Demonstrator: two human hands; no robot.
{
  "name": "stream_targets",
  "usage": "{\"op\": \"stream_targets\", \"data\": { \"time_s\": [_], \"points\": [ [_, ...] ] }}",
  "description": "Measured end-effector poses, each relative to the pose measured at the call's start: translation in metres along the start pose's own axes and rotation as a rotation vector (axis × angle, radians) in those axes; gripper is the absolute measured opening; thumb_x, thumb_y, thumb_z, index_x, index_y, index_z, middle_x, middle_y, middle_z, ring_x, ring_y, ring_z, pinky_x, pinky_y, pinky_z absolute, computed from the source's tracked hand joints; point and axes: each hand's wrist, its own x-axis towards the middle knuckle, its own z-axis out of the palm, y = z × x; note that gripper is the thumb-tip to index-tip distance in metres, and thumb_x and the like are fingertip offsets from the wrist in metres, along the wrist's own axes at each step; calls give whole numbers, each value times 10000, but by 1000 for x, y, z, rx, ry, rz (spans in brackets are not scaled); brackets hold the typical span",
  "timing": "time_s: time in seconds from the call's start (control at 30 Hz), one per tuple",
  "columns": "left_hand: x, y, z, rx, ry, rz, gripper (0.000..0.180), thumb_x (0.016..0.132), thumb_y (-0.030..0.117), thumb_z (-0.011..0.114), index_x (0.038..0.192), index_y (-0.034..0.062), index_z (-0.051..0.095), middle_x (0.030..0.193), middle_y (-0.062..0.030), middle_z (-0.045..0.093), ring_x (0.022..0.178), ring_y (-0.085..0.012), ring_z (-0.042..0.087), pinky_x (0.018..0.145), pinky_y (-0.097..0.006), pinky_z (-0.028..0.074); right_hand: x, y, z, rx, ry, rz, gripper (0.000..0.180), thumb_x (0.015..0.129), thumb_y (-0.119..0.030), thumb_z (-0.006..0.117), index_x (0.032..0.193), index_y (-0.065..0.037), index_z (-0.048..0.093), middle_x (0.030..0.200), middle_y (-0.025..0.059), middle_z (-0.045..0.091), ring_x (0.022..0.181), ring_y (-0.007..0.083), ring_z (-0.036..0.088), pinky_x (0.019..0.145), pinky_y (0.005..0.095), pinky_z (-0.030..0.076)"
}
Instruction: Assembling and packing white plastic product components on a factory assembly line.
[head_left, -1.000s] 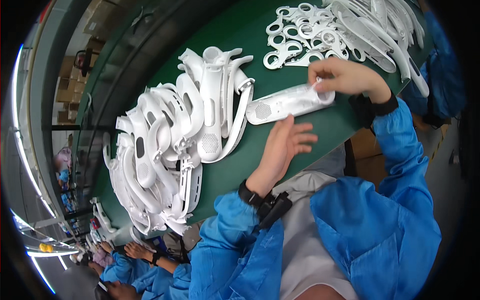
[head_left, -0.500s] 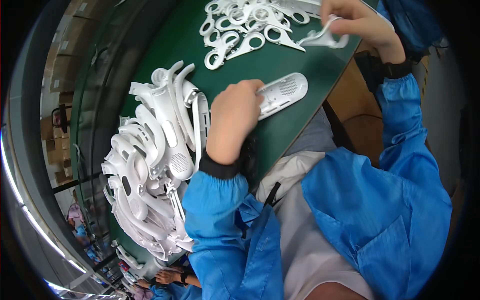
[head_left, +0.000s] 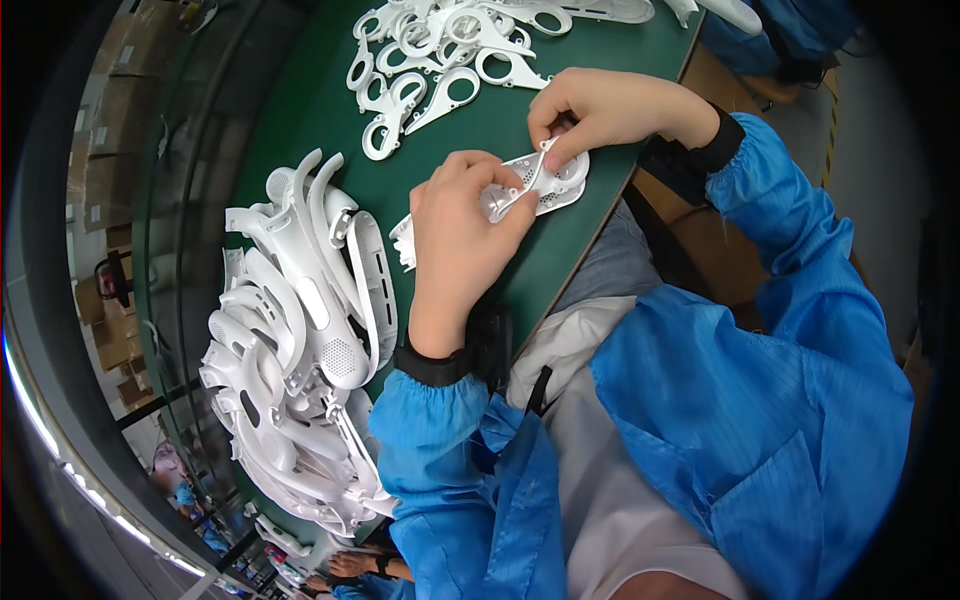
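A long white plastic shell (head_left: 562,203) with a perforated patch lies slantwise on the green table, its toothed end (head_left: 403,243) showing left of my left wrist. Over it sits a white ring-ended bracket (head_left: 572,172). My right hand (head_left: 612,112) pinches the bracket near its ring, thumb on top and fingers curled. Thumb and forefinger of my left hand (head_left: 462,225) close on the bracket's other part, low over the shell; the left hand's remaining fingers curl, and its palm hides the shell's middle.
More ring-ended brackets (head_left: 462,88) are heaped at the far side of the green table (head_left: 290,125). To the left rises a large pile of white curved shells (head_left: 275,385). Another person's hand (head_left: 352,565) shows at the lower left. The table's edge runs close to my body.
My right hand has brought the bracket from the far right down onto the shell. My left hand has shifted its fingers from the shell's side to the bracket. The view has shifted slightly.
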Motion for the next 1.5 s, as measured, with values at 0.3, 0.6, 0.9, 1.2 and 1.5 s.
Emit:
{"op": "stream_targets", "data": {
  "time_s": [0.3,0.6,0.9,1.2,1.5],
  "points": [
    [2,0,-2,82,-15,-10,175,624,160,701,702,10,656,1030,-121,622,939,-276,578,886,-362,403,1,7,12,-159,71,-127,323,705,-287,715,829,-12,599,798,85,540,736,214,537,622,342,411],
    [-7,-2,2,170,0,101,151,584,152,689,654,56,595,999,-83,606,937,-272,549,850,-355,335,-6,-10,30,-307,160,-122,308,658,-188,698,884,-63,530,911,69,521,808,286,582,627,399,445],
    [1,12,4,440,-50,-81,283,717,227,720,953,89,645,917,-103,650,867,-289,604,770,-412,400,-1,-2,30,-406,132,-168,347,686,-229,707,942,-37,573,820,110,581,775,323,583,649,383,455],
    [-7,6,2,293,363,129,295,724,210,693,989,93,637,870,-74,622,854,-285,570,779,-396,384,17,-7,8,-198,68,-138,289,817,-288,653,824,0,627,686,108,585,612,225,555,570,341,423],
    [-38,-26,24,-452,383,110,43,775,110,588,802,81,571,723,-53,574,719,-227,562,702,-346,372,137,-7,-88,-211,289,73,314,905,-291,580,802,2,627,673,-43,531,645,40,471,523,229,349]
  ]
}}
